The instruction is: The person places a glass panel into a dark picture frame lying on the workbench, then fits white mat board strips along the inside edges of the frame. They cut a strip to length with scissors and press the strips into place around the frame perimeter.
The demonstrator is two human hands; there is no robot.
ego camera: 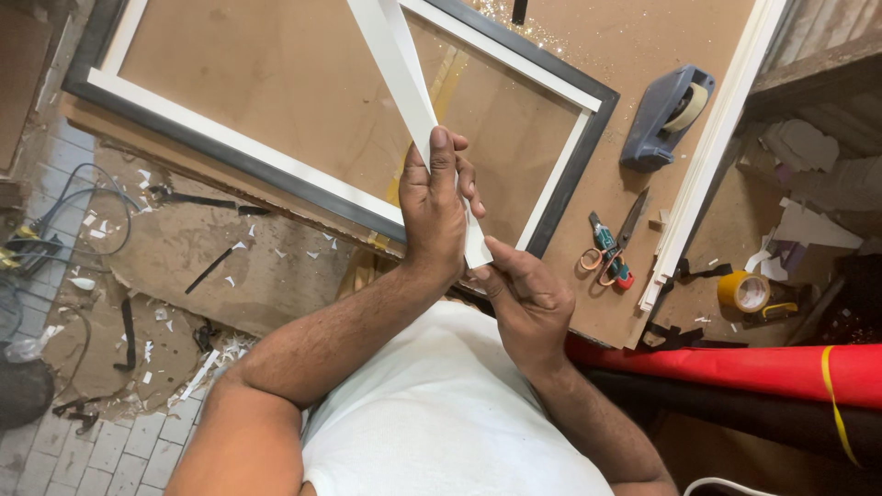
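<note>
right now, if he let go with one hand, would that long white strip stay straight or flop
The white strip looks thin and flat, so it would probably bend or sag rather than stay rigid. It seems light: the left hand and right hand pinch it with fingertips only. Its smooth face may slip easily.

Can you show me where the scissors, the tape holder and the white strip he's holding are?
scissors point(608, 246): head view, on the pivot.
tape holder point(663, 115): head view, on its blue-grey body.
white strip point(397, 64): head view, on its upper length.
</note>
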